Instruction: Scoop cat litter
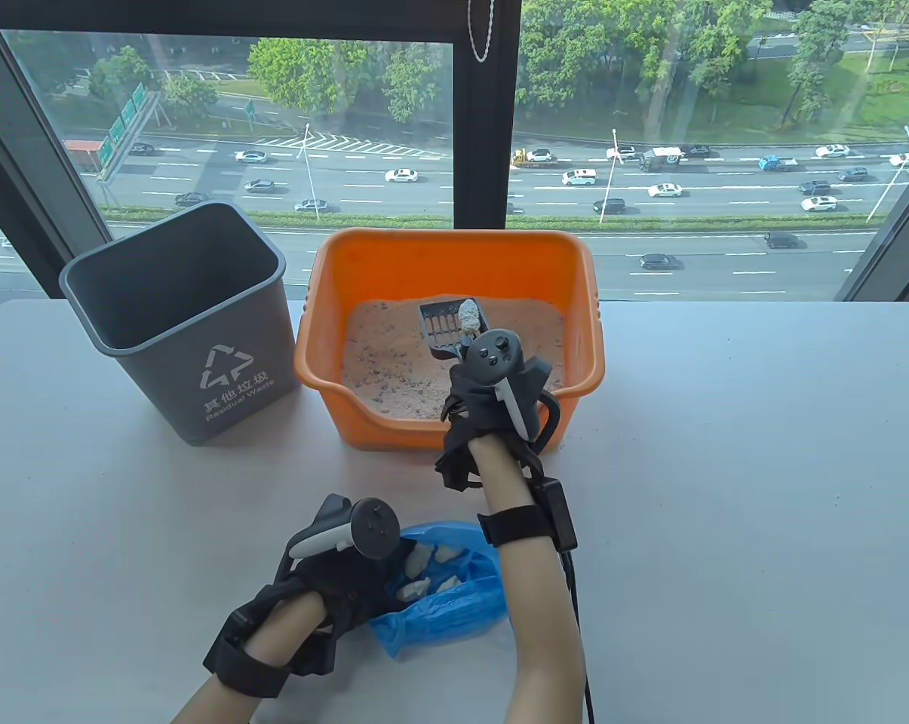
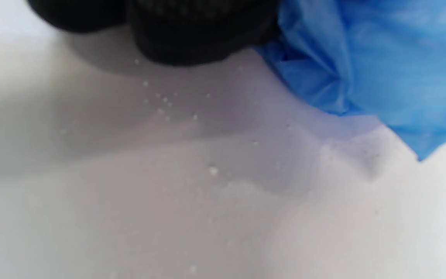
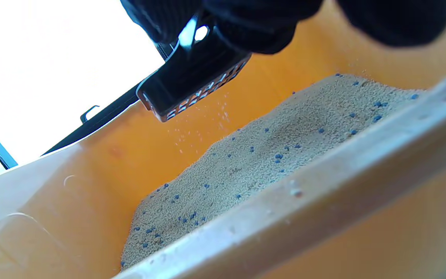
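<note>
One clump (image 1: 469,311) in blk scoop (image 1: 448,326) | R grip (image 1: 492,392) holds scoop | L grip (image 1: 333,573) holds bag (image 1: 454,603)

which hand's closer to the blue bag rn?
Left. The left hand grips the blue bag at its open edge, on the table. The right hand is farther back, over the orange litter box, holding the scoop.

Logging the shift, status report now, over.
Right hand holds scoop with clump above litter. Left hand grips blue bag. Path clear.
</note>
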`<state>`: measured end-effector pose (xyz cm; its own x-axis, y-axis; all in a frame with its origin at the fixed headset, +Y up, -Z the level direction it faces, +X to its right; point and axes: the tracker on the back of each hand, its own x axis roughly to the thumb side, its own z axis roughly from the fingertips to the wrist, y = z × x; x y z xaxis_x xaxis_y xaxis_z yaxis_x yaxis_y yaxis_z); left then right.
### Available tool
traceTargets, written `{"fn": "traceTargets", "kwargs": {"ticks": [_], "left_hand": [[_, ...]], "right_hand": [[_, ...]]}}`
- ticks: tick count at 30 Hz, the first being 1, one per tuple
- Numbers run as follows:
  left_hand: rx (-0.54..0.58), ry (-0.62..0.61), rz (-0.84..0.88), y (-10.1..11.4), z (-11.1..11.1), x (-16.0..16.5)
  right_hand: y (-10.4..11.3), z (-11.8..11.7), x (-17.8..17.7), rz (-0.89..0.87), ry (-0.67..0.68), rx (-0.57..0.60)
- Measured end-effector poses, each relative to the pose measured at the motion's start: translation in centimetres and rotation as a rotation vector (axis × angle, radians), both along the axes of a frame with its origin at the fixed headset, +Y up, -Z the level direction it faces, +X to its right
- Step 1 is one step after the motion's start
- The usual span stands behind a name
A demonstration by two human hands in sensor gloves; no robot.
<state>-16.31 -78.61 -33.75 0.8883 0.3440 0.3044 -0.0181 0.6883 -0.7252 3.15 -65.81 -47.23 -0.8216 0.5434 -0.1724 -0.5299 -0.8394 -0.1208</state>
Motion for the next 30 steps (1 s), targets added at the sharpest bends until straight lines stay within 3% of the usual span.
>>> {"fn": "traceTargets", "kwargs": {"ticks": [12, 17, 24, 30], "left_hand": [[-0.001, 0.001, 0.000, -0.1, 0.1, 0.0], [-0.004, 0.002, 0.000, -0.1, 0.1, 0.0], [-0.006, 0.004, 0.002, -0.1, 0.1, 0.0], [-0.005, 0.007, 0.005, -0.1, 0.0, -0.1]], "right_hand": [[0.2, 0.8, 0.2, -0.022, 0.023, -0.021], [1.1, 2.5, 0.4, -0.045, 0.067, -0.016], [3.8, 8.1, 2.0, -0.004, 0.201, 0.022], [4.0, 14.1, 4.3, 0.058, 0.284, -0.007]]}}
